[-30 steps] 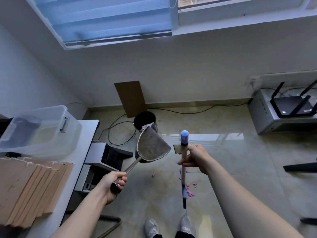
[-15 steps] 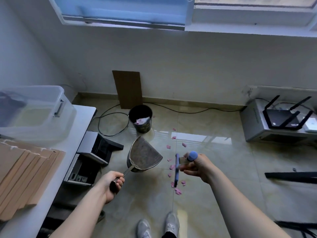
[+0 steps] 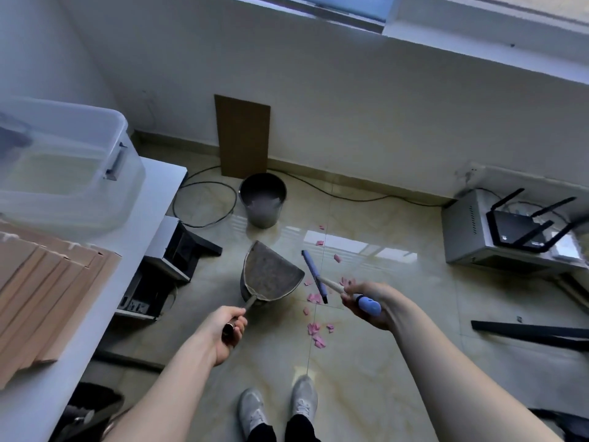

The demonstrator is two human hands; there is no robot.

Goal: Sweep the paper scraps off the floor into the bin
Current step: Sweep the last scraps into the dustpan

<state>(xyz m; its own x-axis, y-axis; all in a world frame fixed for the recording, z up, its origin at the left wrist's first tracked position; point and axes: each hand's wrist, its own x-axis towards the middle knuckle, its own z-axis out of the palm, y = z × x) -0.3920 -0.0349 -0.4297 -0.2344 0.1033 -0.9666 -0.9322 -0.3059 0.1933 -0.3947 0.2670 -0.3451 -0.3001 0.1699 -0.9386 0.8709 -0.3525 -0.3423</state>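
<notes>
The left hand has its fingers curled tight round the thin metal handle of the worn grey fan-shaped dustpan, which hangs above the floor with its pan looking empty. A second ago that pan was raised up by the round black plastic bin; now it has come down and back toward the feet, and pale scraps show inside the bin, so 1 load appears to be tipped already.

The right hand is wrapped shut on the blue-capped end of the short blue-headed broom. The broom was upright earlier; now it has swung over, head pointing toward 11 o'clock from the hand.

The small pink paper scraps lie on the glossy beige tile floor: a cluster at 5 o'clock from the dustpan, more around the broom head, and strays at 5 o'clock from the bin. My judgement is that a second gathering pass begins here, with most scraps not yet collected.
</notes>
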